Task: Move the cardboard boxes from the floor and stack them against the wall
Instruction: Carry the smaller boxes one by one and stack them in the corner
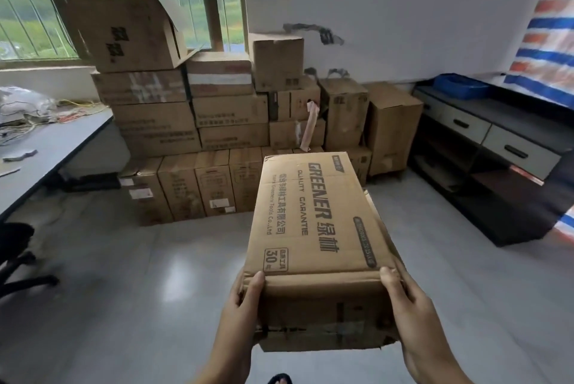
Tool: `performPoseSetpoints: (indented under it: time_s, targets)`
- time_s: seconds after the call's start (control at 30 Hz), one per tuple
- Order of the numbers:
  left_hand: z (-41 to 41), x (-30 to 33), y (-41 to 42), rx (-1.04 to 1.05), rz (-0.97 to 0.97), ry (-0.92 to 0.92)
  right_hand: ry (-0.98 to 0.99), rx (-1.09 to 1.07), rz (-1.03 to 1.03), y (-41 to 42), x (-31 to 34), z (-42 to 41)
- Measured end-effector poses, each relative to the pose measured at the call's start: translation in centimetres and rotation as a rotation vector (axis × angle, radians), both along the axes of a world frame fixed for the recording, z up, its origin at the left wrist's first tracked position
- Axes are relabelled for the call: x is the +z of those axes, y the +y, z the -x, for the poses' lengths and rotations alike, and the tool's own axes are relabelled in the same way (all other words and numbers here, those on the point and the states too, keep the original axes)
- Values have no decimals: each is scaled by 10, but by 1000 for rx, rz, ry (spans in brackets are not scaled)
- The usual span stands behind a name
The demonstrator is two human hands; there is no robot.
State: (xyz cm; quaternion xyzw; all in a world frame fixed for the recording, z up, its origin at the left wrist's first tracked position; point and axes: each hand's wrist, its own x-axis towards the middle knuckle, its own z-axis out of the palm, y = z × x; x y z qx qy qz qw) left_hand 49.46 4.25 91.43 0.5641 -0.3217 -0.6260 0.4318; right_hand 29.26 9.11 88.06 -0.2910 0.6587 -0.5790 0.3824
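Currently carried at the near end only: long cardboard box point(313, 237) gripped by left hand point(240, 306) and right hand point(410, 306), thumbs hooked over the top edge, remaining fingers hidden beneath or behind, so clamped on the carton as far as can be judged. Held above the grey floor point(124, 290), far end pointing toward the stack point(217, 122) against the white wall point(388, 11), well short of it.

Likely risks, judged from the hold: far end unsupported, so liable to dip and lever out of the thumbs. Near end face creased, with torn dark tape, so possibly giving way under the load. Flap along the right side standing loose, apt to snag. Open carton point(127, 32) topping the left column tilted with a flap hanging, so a knock during placement could shift it. Loose strip of tape point(309, 126) dangling from the middle of the stack, liable to catch. Stack uneven in height, making a level seat for a long box hard to find. Glossy floor, and a dark sandal toe just below the box.

Legible print on the held box: "GREENER", "QUALITY GARANTIE", "Greener Tools Co., Ltd", Chinese characters alongside, and a framed "30". Markings on the stacked cartons too blurred to read.
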Motion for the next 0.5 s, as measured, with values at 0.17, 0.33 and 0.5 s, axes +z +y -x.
performPoseSetpoints:
  time_s: [0.17, 0.33, 0.5]
  targets:
    - [48, 11, -150, -42, 22, -28, -1, -52, -5, -140, 9, 48]
    - [99, 19, -278, -113, 68, -1, -45, -97, 12, -253, 24, 98]
    - [155, 10, -384, -158, 79, 27, -40, -120, 51, -354, 23, 156]
